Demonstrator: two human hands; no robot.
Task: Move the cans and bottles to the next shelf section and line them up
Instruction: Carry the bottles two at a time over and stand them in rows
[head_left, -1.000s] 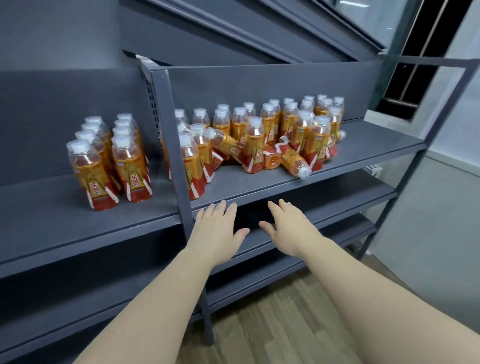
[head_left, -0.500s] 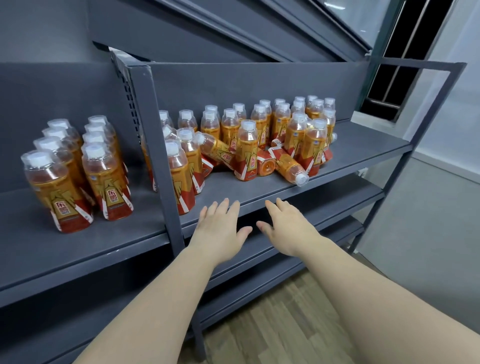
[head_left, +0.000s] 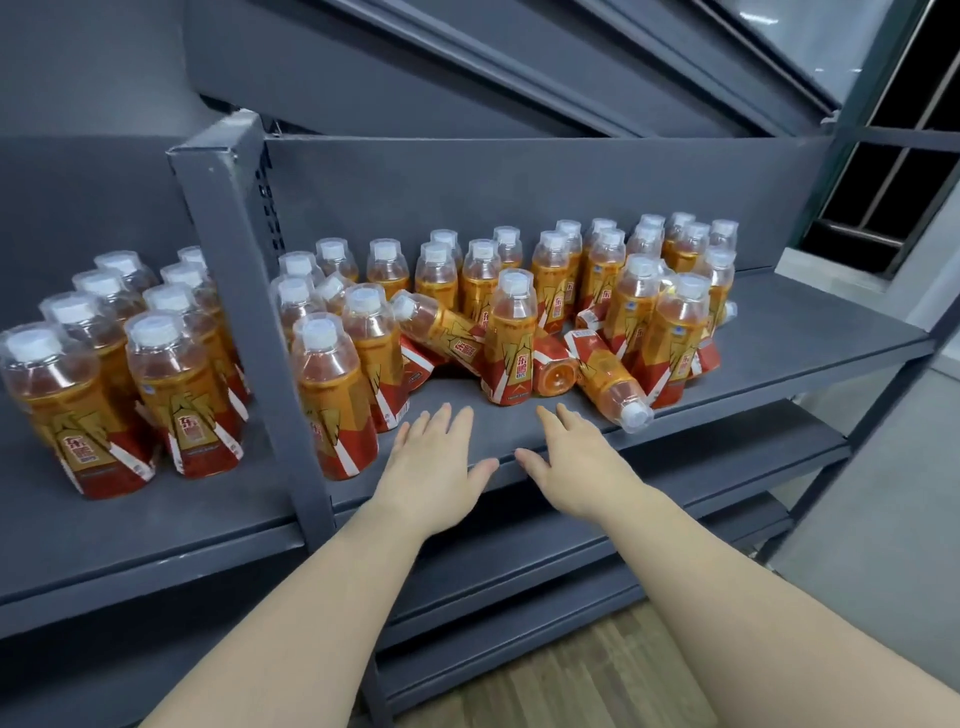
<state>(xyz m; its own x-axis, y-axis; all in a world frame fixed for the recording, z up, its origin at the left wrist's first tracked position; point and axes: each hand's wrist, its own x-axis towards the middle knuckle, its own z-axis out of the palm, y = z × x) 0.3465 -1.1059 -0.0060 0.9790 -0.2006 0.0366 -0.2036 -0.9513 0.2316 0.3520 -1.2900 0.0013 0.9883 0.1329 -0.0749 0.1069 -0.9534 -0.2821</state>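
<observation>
Hovering over the front edge of the shelf (head_left: 810, 338), both hands were noted empty. Left hand (head_left: 431, 462) and right hand (head_left: 576, 462) were held palm-down, side by side, fingers straight and slightly spread, nothing gripped. Contact with the shelf could not be told.

The cluster (head_left: 550, 270) of bottles was crowded in the section right of the post (head_left: 239, 270): most upright, at least 3 tipped among them. Left of the post, 2 rows (head_left: 171, 364) were stood in order, judged already moved and lined up. No cans were seen.

Step judged: between transfers, next pick not yet made.

Next move: 1 bottle per hand could be taken. The front bottle (head_left: 511, 343), upright just beyond the fingertips, was judged the easiest grasp. A tipped bottle (head_left: 613, 384) lay against it with its cap near the shelf edge, so a roll-off was judged possible once neighbours were lifted. It might best be righted or taken first.
</observation>
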